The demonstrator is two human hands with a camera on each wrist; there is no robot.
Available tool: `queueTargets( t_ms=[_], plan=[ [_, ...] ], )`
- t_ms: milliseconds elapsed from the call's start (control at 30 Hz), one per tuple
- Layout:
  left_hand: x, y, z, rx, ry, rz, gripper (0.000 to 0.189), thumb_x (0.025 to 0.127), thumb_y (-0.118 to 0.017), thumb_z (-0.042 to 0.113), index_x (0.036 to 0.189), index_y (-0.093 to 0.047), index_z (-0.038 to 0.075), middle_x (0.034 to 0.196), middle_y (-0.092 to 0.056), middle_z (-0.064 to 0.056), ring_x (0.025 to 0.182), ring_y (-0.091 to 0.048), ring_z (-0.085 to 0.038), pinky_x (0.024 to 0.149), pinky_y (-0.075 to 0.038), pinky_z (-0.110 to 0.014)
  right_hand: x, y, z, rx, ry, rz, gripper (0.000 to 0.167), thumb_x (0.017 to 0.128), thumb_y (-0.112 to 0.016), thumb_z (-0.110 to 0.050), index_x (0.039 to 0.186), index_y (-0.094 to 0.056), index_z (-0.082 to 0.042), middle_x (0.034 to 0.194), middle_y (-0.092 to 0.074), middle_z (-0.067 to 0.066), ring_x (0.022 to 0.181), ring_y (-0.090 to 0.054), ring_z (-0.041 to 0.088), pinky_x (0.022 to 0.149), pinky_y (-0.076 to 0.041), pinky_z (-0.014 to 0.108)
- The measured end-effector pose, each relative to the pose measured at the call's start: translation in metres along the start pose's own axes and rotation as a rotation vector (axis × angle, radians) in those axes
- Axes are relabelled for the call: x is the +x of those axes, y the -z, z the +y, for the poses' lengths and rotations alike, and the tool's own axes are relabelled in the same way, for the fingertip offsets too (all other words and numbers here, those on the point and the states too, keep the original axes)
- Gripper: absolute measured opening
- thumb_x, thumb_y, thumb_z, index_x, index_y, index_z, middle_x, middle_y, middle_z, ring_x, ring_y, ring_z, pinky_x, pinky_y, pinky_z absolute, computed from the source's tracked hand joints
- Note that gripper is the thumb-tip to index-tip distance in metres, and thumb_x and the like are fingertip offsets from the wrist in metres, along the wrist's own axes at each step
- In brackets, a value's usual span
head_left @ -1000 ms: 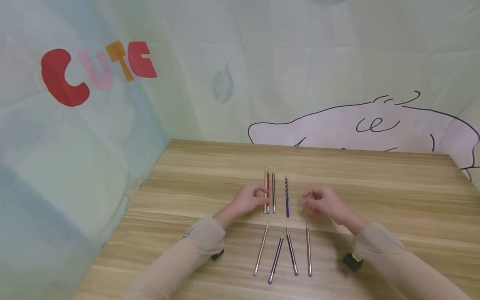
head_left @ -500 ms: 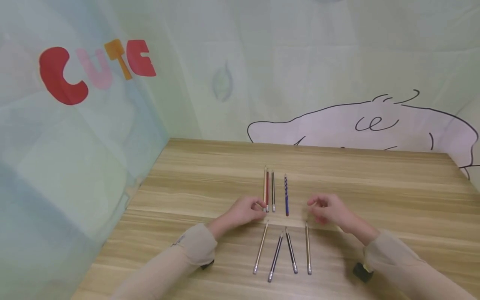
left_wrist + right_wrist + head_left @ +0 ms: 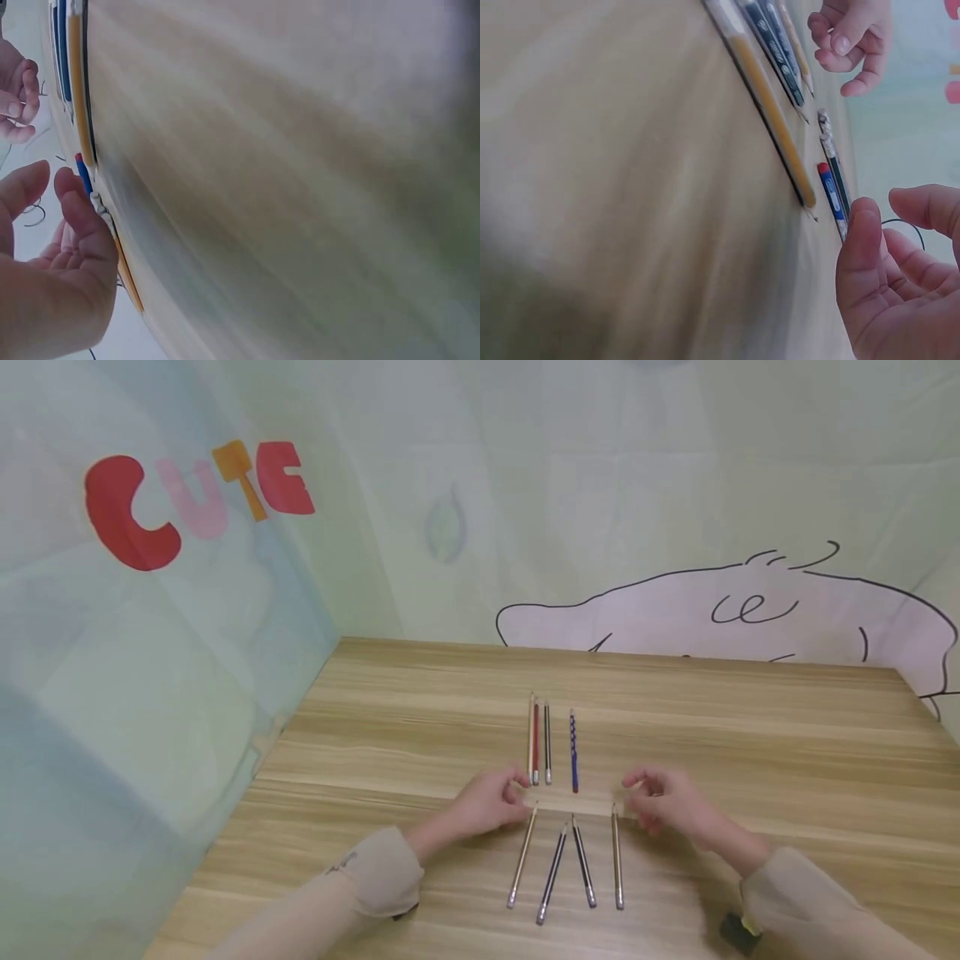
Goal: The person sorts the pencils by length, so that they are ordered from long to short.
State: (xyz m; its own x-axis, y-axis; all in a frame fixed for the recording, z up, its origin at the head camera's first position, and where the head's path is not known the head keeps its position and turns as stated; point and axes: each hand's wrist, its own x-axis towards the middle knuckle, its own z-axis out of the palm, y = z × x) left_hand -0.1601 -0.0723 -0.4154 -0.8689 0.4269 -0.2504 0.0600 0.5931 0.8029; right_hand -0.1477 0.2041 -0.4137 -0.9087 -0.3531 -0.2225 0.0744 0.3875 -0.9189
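Note:
My left hand [image 3: 486, 802] hovers with loosely bent fingers, its fingertips close to the eraser ends of a light pencil [image 3: 531, 735] and a red pencil [image 3: 536, 739]. Beside these lie a black pencil [image 3: 547, 743] and, a little apart, a blue patterned pencil [image 3: 574, 756]. Nearer me, two dark pencils [image 3: 552, 872] lie between a left gold-yellow pencil [image 3: 522, 856] and a right gold-yellow pencil [image 3: 618, 860]. My right hand [image 3: 670, 802] is just right of that last pencil's tip. In the right wrist view, its thumb and fingers [image 3: 861, 240] stand apart with nothing between them.
The wood-grain table [image 3: 787, 752] reaches back to a pale cloth backdrop [image 3: 585, 510] with a line drawing. Along the left stands another cloth with the coloured letters CUTE [image 3: 240, 477]. Dark wrist devices show under both sleeves [image 3: 802, 893].
Both hands have drawn back toward me, the right also drifting outward. My left hand has come off the upper pencils to their eraser ends. All pencils stay where they were.

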Motion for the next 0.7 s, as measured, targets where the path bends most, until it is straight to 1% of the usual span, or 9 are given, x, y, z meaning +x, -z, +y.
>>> queueTargets(
  t_ms=[133, 233, 433, 700],
  plan=[
    [-0.005, -0.003, 0.0, 0.036, -0.008, 0.0, 0.033, 0.075, -0.067, 0.018, 0.104, -0.054, 0.006, 0.075, -0.062, -0.001, 0.064, -0.055, -0.011, 0.058, -0.047, -0.024, -0.005, -0.005, 0.0, -0.008, -0.044, 0.012, 0.033, 0.081, -0.058, -0.008, 0.107, -0.045, 0.008, 0.071, -0.056, 0.012, 0.056, -0.054, 0.014, 0.048, -0.049, 0.03],
    [-0.008, -0.005, -0.001, 0.062, -0.013, 0.0, 0.03, 0.075, -0.067, 0.018, 0.101, -0.056, 0.007, 0.074, -0.062, 0.001, 0.063, -0.055, -0.01, 0.058, -0.046, -0.023, -0.007, -0.009, 0.001, -0.024, -0.068, 0.015, 0.032, 0.081, -0.058, -0.01, 0.105, -0.045, 0.006, 0.071, -0.057, 0.01, 0.057, -0.054, 0.015, 0.048, -0.049, 0.03],
    [-0.013, -0.01, 0.002, 0.077, 0.001, 0.0, 0.028, 0.072, -0.068, 0.016, 0.097, -0.057, 0.007, 0.071, -0.062, 0.002, 0.061, -0.055, -0.009, 0.055, -0.046, -0.022, -0.01, -0.016, 0.005, -0.08, -0.067, 0.019, 0.028, 0.08, -0.059, -0.01, 0.101, -0.048, 0.004, 0.071, -0.057, 0.01, 0.057, -0.054, 0.017, 0.047, -0.049, 0.029],
    [-0.014, -0.015, 0.002, 0.096, 0.045, 0.009, 0.029, 0.071, -0.069, 0.018, 0.096, -0.057, 0.007, 0.075, -0.065, 0.0, 0.063, -0.057, -0.009, 0.057, -0.047, -0.022, -0.012, -0.024, 0.009, -0.143, -0.065, 0.028, 0.027, 0.077, -0.064, -0.017, 0.093, -0.051, 0.001, 0.066, -0.055, 0.007, 0.053, -0.051, 0.015, 0.044, -0.046, 0.025]
  ],
)
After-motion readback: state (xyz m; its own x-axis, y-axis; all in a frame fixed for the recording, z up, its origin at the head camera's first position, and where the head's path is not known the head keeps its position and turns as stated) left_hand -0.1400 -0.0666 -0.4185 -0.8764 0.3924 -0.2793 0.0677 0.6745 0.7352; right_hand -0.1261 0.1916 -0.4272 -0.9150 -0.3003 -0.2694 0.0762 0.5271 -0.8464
